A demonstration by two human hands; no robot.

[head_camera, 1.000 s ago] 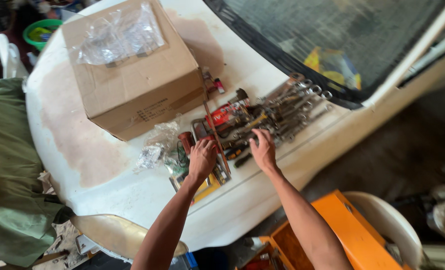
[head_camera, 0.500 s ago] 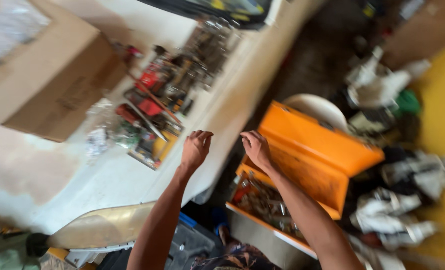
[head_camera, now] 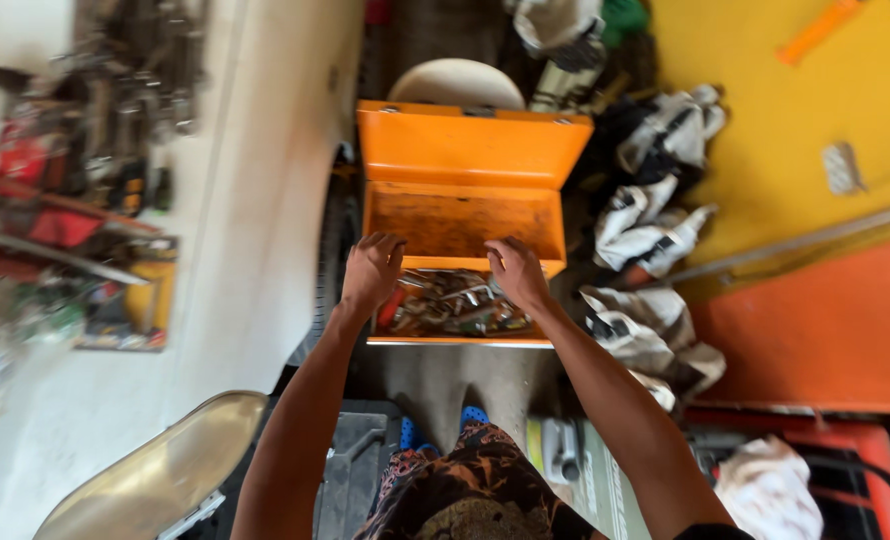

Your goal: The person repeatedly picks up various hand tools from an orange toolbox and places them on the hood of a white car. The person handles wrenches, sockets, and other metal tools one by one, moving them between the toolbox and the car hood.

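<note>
An open orange metal toolbox [head_camera: 470,150] stands on the floor in front of me, its lid tipped back. Several metal tools [head_camera: 455,303] lie jumbled in its tray. My left hand [head_camera: 370,272] hovers over the tray's left side with fingers curled and apart, holding nothing. Above the tray's right side is my right hand [head_camera: 516,272], also empty, its fingers spread toward the tools.
A white car bonnet [head_camera: 255,220] runs along the left, with wrenches and red and yellow tool packs [head_camera: 65,210] spread on it. Crumpled white rags [head_camera: 645,220] lie right of the toolbox. A white plastic chair [head_camera: 458,80] stands behind it. Yellow and orange panels fill the right.
My view swung right from the bonnet to the toolbox. Both hands left the tools on the bonnet and moved down over the toolbox tray.
</note>
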